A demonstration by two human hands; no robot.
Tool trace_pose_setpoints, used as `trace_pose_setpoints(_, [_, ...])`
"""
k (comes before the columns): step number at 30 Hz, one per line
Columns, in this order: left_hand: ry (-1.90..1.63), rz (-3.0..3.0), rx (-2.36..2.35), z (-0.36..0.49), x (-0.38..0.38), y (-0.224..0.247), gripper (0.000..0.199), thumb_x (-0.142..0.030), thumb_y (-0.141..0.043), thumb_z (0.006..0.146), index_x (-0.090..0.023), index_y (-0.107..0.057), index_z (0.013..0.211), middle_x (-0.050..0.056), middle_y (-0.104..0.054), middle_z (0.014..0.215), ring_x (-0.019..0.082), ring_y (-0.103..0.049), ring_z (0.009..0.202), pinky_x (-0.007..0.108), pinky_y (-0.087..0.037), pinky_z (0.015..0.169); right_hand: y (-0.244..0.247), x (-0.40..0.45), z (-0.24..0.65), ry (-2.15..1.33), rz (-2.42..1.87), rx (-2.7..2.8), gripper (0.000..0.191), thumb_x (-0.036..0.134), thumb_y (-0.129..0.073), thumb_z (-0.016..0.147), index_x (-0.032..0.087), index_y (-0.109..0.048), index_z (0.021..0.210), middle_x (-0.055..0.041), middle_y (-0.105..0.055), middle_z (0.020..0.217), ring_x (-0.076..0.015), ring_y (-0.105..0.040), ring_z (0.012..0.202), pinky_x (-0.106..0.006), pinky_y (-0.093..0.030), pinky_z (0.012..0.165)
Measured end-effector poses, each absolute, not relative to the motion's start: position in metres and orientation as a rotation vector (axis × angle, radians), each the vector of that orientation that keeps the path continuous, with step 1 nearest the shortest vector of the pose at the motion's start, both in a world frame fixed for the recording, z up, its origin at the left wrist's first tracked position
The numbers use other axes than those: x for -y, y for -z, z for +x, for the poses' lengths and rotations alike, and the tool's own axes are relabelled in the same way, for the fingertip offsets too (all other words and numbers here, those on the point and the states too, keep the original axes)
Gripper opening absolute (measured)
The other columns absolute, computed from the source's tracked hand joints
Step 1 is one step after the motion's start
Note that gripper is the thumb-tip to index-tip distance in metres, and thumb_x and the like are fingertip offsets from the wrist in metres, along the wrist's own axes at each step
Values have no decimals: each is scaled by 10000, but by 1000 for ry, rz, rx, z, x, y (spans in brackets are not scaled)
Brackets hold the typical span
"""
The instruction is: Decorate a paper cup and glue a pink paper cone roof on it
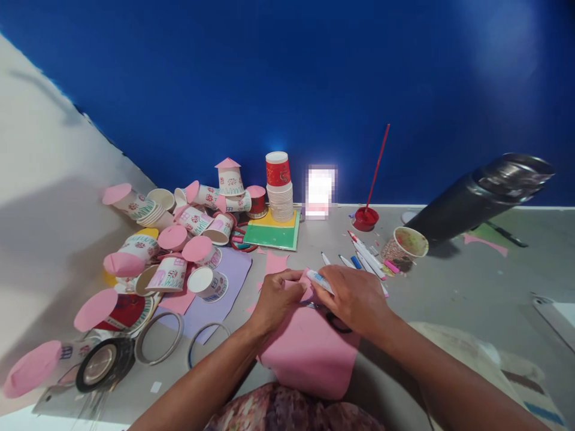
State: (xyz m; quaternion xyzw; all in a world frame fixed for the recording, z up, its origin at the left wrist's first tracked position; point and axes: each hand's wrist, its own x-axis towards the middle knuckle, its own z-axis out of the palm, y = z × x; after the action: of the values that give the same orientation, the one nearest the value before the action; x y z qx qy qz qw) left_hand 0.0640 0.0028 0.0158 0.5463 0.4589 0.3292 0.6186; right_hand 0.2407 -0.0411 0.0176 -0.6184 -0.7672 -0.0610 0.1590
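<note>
Near the middle of the table, my left hand (279, 302) pinches a small piece of pink paper (307, 291). My right hand (353, 299) is closed around a white tube with blue print (320, 280), possibly glue, whose tip is at the paper piece. Below both hands lies a larger pink paper sheet (314, 353). Scissors (336, 322) rest on that sheet, partly hidden under my right hand. Cut pink scraps (275, 266) are just beyond my left hand.
Decorated paper cups with pink paper tops (168, 272) crowd the left, near tape rolls (105, 364) and a purple sheet (238, 269). Stacked cups (281, 200) stand behind. Markers (366, 257), a speckled cup (404, 246) and a dark bottle (471, 197) are at right.
</note>
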Motion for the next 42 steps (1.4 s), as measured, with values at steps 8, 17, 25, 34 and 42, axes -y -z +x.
trace_pose_setpoints(8, [-731,1176,-1086,68,0,-20,143,-223,-646,690,-138,-758,709,16,-600,674,132,-459,633,296,-379,639,-28,41,250,216,-1776,2099,329,407,-518,1042,204,-684,844,-24,-732,673,-185,-678,606,-325,-261,591])
trace_pose_setpoints(17, [-721,1417,-1044,61,-2,-17,195,-224,-631,746,-174,-817,769,29,-647,784,178,-526,771,301,-407,736,-28,38,249,153,-1816,2139,293,412,-576,1013,201,-679,839,-34,-752,689,-182,-687,606,-322,-249,573])
trace_pose_setpoints(25, [-763,1161,-1106,68,-1,-13,138,-235,-678,697,-141,-775,719,14,-625,658,129,-480,613,278,-402,619,-30,46,244,208,-1807,2126,275,410,-609,988,212,-669,807,-17,-733,649,-196,-684,573,-331,-231,560])
trace_pose_setpoints(34, [-749,1095,-1150,66,-1,-16,65,-204,-732,676,-140,-732,692,-9,-597,605,96,-474,560,252,-397,567,-26,44,241,301,-1834,2178,254,343,-596,996,197,-675,804,-53,-725,658,-215,-683,595,-329,-251,568])
trace_pose_setpoints(42, [-769,585,-886,65,-4,-10,322,-353,-858,724,-159,-677,906,-3,-640,709,226,-711,622,385,-599,627,-32,25,273,-642,-1683,1438,321,411,-680,907,246,-723,1179,-52,-796,1060,-225,-714,874,-317,-481,729])
